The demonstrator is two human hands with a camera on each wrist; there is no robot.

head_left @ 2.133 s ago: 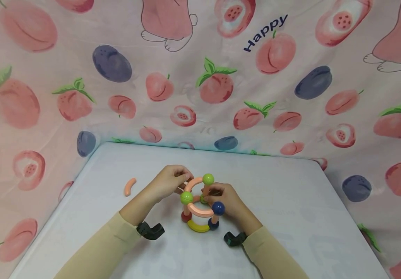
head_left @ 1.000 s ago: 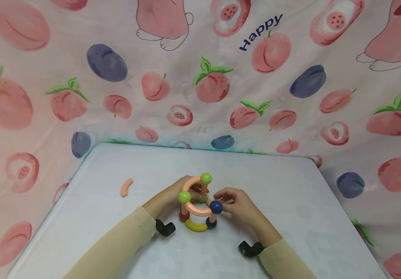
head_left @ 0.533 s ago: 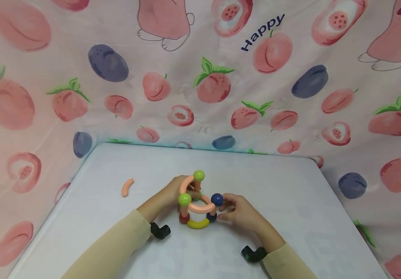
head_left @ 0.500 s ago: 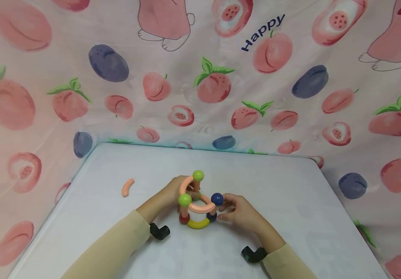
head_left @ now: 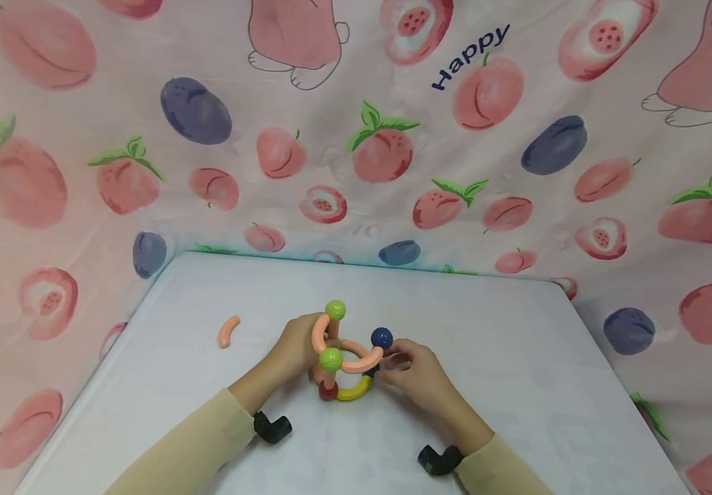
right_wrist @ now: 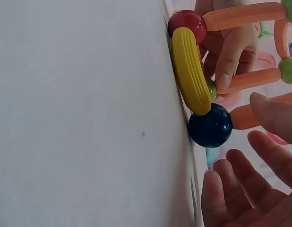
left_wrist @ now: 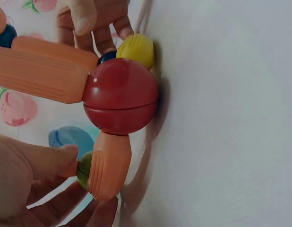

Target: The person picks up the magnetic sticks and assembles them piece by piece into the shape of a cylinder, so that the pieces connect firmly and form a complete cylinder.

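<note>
A toy frame of magnetic-looking balls and rods (head_left: 356,366) stands on the white table, with peach rods, a yellow curved rod (right_wrist: 188,66), and green, red (left_wrist: 121,94) and blue balls. My left hand (head_left: 297,344) grips its far left side; in the left wrist view the thumb lies at a lower green ball (left_wrist: 84,170), fingers opposite. My right hand (head_left: 418,375) is at the right side, by the upper blue ball (head_left: 382,337) and lower blue ball (right_wrist: 210,126). Its thumb overlaps a peach upright in the right wrist view, with the other fingers loosely extended.
A loose curved peach rod (head_left: 228,331) lies on the table (head_left: 486,330) to the left of the frame. Behind and beside the table hangs a fruit-print cloth (head_left: 331,227). Black wrist devices (head_left: 272,427) sit on both wrists.
The frame has turned counter-clockwise seen from above: its far green ball went left, its blue side went back. Earlier the left hand reached in behind it, and the right hand moved to the blue side.
</note>
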